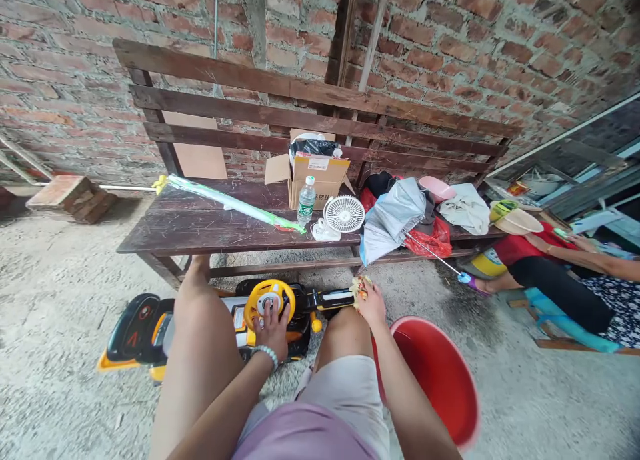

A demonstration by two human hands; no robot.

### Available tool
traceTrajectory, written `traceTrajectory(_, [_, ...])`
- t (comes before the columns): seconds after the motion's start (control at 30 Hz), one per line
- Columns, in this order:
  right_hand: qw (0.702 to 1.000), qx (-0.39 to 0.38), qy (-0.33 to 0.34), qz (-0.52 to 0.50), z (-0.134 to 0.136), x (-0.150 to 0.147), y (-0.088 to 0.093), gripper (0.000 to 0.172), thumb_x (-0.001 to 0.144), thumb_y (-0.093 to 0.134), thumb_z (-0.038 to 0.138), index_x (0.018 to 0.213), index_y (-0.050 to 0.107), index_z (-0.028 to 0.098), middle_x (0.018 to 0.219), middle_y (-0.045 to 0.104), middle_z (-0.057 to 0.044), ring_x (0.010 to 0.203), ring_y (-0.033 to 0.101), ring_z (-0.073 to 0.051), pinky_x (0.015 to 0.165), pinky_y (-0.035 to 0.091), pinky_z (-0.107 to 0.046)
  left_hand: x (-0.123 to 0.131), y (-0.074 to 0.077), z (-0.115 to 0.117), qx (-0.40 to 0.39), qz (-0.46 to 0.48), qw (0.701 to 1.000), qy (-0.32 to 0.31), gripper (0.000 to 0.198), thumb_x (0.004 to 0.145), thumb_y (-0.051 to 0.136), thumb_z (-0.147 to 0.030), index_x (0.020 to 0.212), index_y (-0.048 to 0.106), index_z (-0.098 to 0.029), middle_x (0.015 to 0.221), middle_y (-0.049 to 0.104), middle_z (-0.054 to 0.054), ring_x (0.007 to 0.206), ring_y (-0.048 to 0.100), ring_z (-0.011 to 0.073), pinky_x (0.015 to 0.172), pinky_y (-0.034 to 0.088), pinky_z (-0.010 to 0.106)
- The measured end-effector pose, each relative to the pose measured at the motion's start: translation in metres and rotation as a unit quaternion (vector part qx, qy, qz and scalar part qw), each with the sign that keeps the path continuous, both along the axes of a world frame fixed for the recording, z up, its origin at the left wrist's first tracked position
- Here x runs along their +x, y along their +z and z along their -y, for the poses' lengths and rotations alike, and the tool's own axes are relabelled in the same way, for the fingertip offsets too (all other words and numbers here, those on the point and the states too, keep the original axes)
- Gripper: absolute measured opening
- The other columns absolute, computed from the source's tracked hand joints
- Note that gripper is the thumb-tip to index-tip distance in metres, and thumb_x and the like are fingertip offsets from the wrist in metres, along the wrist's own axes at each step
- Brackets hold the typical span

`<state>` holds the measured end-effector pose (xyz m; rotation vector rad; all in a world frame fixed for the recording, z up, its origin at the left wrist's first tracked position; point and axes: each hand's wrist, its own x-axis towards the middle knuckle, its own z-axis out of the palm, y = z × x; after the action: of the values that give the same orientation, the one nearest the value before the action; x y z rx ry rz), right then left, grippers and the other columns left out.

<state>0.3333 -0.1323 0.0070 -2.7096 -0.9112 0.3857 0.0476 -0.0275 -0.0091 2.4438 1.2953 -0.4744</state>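
Rough concrete floor (60, 300), glossy plastic toy car (210, 323)
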Motion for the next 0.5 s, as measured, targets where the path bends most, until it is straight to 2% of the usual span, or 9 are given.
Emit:
traceTrajectory(0.1, [0.997,-0.072,0.039,0.006,-0.011,-0.011,-0.001,0.058,0.099,0.058,0.021,0.156,0.062,0.031,0.172,0.045,-0.007,0.138,0.06,-0.029,0.113,0.049,-0.038,0.0,-0.005,-0.001,-0.005,-0.001,1.0,0.003,0.1,0.086,0.061,-0.011,0.175,0.019,-0.029,0.185,-0.004,0.011,0.171,-0.002,0.0393,0.132,0.017,0.07])
traceTrajectory(0.2, [0.995,-0.081,0.047,0.028,-0.015,-0.032,-0.004,0.06,0.1,0.058,0.024,0.159,0.059,0.031,0.173,0.043,-0.007,0.135,0.061,-0.031,0.11,0.052,-0.039,-0.001,-0.009,-0.002,-0.01,-0.003,1.0,0.004,0.101,0.087,0.065,-0.014,0.175,0.018,-0.031,0.185,-0.005,0.01,0.171,-0.005,0.0395,0.132,0.017,0.07])
traceTrajectory(0.3, [0.994,-0.046,0.095,0.023,-0.01,-0.055,-0.01,0.064,0.097,0.06,0.023,0.16,0.058,0.031,0.174,0.042,-0.004,0.142,0.057,-0.031,0.114,0.051,-0.038,-0.001,-0.009,-0.002,-0.011,-0.006,1.0,0.005,0.101,0.088,0.064,-0.012,0.175,0.018,-0.031,0.185,-0.005,0.011,0.171,-0.005,0.0392,0.132,0.016,0.07])
traceTrajectory(0.4, [0.989,0.016,0.149,-0.007,-0.005,-0.079,-0.023,0.069,0.092,0.062,0.021,0.16,0.058,0.03,0.175,0.042,-0.003,0.15,0.051,-0.03,0.121,0.047,-0.038,-0.001,-0.007,-0.002,-0.012,-0.006,1.0,0.005,0.102,0.087,0.062,-0.01,0.176,0.017,-0.03,0.184,-0.007,0.011,0.171,-0.006,0.0391,0.132,0.015,0.071])
traceTrajectory(0.5, [0.989,0.093,0.11,-0.045,0.002,-0.087,-0.037,0.061,0.092,0.059,0.021,0.153,0.065,0.027,0.168,0.051,-0.006,0.151,0.052,-0.027,0.123,0.047,-0.038,-0.002,-0.005,-0.003,-0.008,0.002,1.0,-0.004,0.102,0.085,0.064,-0.013,0.176,0.018,-0.028,0.183,-0.008,0.012,0.171,-0.006,0.0399,0.132,0.016,0.07])
